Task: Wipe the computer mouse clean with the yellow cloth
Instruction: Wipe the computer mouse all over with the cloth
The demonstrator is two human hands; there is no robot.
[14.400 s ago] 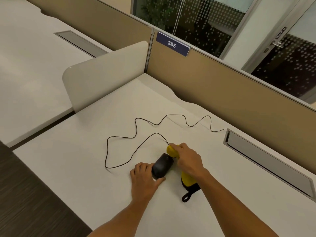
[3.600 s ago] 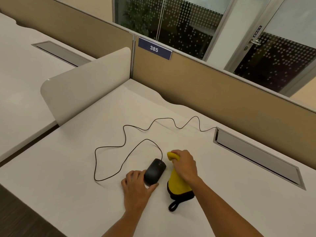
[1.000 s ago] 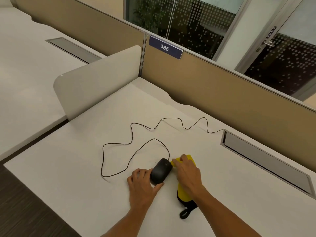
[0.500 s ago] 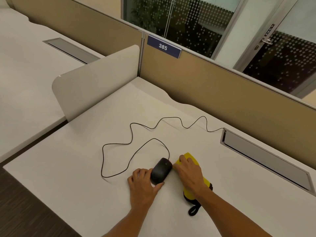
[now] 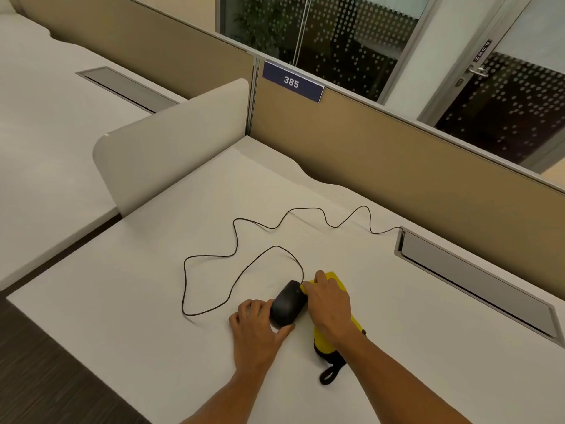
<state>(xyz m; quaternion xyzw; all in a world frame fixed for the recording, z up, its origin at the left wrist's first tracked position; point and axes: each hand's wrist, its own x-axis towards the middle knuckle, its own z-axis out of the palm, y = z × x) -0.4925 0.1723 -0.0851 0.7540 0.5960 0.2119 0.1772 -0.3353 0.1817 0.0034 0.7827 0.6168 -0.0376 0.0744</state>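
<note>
A black wired computer mouse (image 5: 287, 302) lies on the white desk (image 5: 128, 301) near its front edge. My left hand (image 5: 256, 333) holds the mouse's left and rear side, thumb under its back end. My right hand (image 5: 330, 307) presses the yellow cloth (image 5: 334, 278) against the mouse's right side and front. The cloth has a black end with a loop (image 5: 331, 367) trailing under my right wrist. The mouse's black cable (image 5: 235, 240) snakes across the desk to the right.
A grey cable tray (image 5: 477, 283) is set into the desk at the right. Tan partitions (image 5: 397, 157) run along the back, one bearing a blue "385" label (image 5: 292, 82). A white divider panel (image 5: 171, 142) stands at the left. Dark floor (image 5: 46, 377) lies beyond the desk's front-left edge.
My right hand with the cloth has slid slightly back along the mouse's right side, the cloth's black end shifting left. My left hand and the mouse have stayed put.
</note>
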